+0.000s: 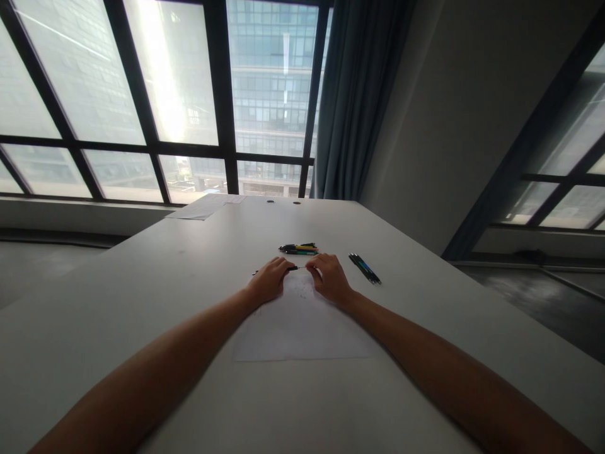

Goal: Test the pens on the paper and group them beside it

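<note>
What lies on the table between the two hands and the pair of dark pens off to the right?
In the head view, only bare grey table lies between the right hand and the pair of dark pens.

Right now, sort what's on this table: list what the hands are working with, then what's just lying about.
In hand:
- thin dark pen, held at its ends by the left hand and right hand
- white paper sheet under both hands

Lying about:
- bundle of coloured pens beyond the hands
- pair of dark blue pens to the right
- paper sheets at the far edge
</note>
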{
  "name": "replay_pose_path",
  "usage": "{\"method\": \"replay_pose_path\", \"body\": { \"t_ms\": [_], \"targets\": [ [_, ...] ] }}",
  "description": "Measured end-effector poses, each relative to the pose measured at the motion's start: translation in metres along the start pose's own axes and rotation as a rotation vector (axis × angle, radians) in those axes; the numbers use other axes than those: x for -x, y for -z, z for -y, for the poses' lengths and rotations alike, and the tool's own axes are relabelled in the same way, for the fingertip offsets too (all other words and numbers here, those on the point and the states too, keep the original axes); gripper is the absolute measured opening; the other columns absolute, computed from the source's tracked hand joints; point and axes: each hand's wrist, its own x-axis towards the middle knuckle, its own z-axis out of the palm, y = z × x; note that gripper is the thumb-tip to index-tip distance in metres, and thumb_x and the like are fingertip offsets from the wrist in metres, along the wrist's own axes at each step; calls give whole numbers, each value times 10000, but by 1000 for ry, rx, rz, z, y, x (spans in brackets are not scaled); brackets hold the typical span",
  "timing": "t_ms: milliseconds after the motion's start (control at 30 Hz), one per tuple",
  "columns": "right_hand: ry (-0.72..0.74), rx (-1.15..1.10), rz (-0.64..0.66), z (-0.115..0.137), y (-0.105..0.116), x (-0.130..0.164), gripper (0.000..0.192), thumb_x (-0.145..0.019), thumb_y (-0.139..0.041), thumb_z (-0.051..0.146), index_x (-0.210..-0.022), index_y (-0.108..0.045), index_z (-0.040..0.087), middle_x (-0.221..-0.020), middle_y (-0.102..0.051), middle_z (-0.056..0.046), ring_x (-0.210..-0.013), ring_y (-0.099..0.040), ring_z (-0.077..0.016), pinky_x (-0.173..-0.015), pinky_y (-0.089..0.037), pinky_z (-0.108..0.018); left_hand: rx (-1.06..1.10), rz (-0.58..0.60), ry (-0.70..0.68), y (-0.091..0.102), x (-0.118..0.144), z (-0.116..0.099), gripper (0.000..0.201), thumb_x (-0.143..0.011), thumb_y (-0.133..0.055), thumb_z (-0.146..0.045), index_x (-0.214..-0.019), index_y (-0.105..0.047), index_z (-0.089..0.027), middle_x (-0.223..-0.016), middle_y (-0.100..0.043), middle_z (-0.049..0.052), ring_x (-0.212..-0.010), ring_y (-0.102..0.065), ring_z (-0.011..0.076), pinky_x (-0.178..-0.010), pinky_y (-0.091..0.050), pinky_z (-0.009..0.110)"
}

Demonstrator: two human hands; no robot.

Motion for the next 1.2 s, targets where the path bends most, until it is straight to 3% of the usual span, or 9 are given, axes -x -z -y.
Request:
{"method": "replay_pose_path", "body": {
  "t_ms": [267, 600, 800, 1200],
  "targets": [
    [42, -89, 16, 2, -1, -1, 128, -926, -488, 166, -870, -600, 195, -885, -667, -54, -871, -579, -190, -822, -387, -352, 30, 9, -43, 2, 0, -1, 299, -883, -431, -71, -1112, -598, -168, -969, -623, 99, -955, -558, 216, -865, -508, 375],
    [27, -44, -49, 3, 2, 1, 109, -824, -524, 96, -796, -573, 189, -789, -643, -40, -785, -567, -190, -762, -377, -340, 4, 1, -9, 0, 0, -1, 298, -893, -425, -86, -1115, -602, -174, -969, -623, 96, -953, -561, 216, -863, -512, 379],
    [12, -36, -18, 2, 2, 1, 111, -826, -529, 95, -800, -583, 189, -808, -651, -41, -810, -570, -194, -781, -377, -344, 12, 7, -27, 2, -1, -4, 296, -890, -419, -87, -1106, -607, -160, -960, -624, 104, -943, -560, 219, -860, -514, 382],
    [20, -238, 11, 5, -3, 1, 96, -917, -538, 252, -889, -620, 211, -853, -686, -50, -840, -617, -199, -819, -468, -364, 65, 44, -87, 5, 1, -4, 287, -921, -411, -125, -1140, -590, -170, -990, -627, 108, -967, -571, 208, -867, -512, 365]
  ]
}}
